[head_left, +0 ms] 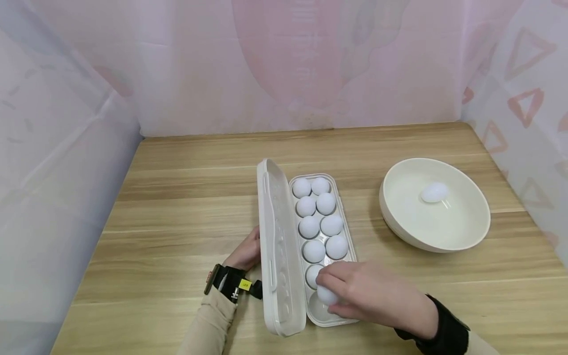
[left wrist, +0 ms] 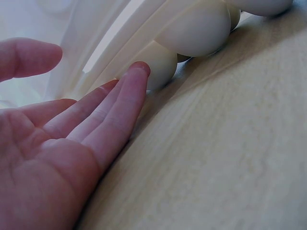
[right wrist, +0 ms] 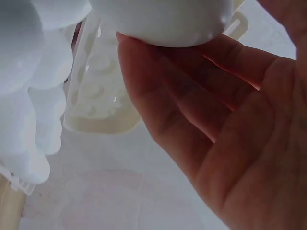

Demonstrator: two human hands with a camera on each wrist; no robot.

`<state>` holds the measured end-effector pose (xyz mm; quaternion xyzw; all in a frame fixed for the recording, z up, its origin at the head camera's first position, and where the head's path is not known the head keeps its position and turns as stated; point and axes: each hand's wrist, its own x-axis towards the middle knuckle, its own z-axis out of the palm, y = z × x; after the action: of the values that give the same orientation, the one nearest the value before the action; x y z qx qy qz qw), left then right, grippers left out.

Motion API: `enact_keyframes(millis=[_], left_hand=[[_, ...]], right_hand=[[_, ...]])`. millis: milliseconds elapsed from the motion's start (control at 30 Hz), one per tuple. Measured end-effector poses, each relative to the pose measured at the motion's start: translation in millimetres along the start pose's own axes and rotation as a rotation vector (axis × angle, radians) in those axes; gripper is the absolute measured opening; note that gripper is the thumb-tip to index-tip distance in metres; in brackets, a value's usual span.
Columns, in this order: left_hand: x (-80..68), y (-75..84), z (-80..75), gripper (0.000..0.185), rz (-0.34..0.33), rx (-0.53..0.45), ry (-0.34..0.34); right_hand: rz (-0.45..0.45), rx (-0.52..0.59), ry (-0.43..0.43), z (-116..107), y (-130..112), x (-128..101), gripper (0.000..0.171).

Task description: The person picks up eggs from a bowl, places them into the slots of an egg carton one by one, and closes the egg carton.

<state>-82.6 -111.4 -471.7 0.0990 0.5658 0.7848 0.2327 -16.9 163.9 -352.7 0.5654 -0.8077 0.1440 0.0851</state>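
A white plastic egg carton (head_left: 350,236) lies lengthwise on the table, its lid (head_left: 284,256) swung up on the left side. Several white eggs (head_left: 314,250) fill its cups in two columns. My right hand (head_left: 377,296) pinches a white egg (head_left: 326,296) between fingers and thumb, over the near end of the carton, where a bare cup (head_left: 314,310) shows. In the right wrist view that egg (right wrist: 168,21) rests against the fingertips. Behind the raised lid, my left hand (head_left: 245,252) is partly hidden; the left wrist view shows its fingers (left wrist: 115,110) extended along the carton's underside.
A large cream bowl (head_left: 399,227) stands on the wooden table (head_left: 177,197) to the right of the carton, with one white egg (head_left: 435,192) in it. Pale printed cloth (head_left: 191,74) hangs along the back and both sides of the table.
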Motion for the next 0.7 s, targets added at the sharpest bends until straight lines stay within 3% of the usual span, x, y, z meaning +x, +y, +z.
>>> enact_keyframes(millis=[700], left_hand=[[0.4, -0.5, -0.6, 0.027, 0.017, -0.011, -0.016]], right_hand=[[0.004, 0.05, -0.102, 15.8, -14.4, 4.0, 0.041]])
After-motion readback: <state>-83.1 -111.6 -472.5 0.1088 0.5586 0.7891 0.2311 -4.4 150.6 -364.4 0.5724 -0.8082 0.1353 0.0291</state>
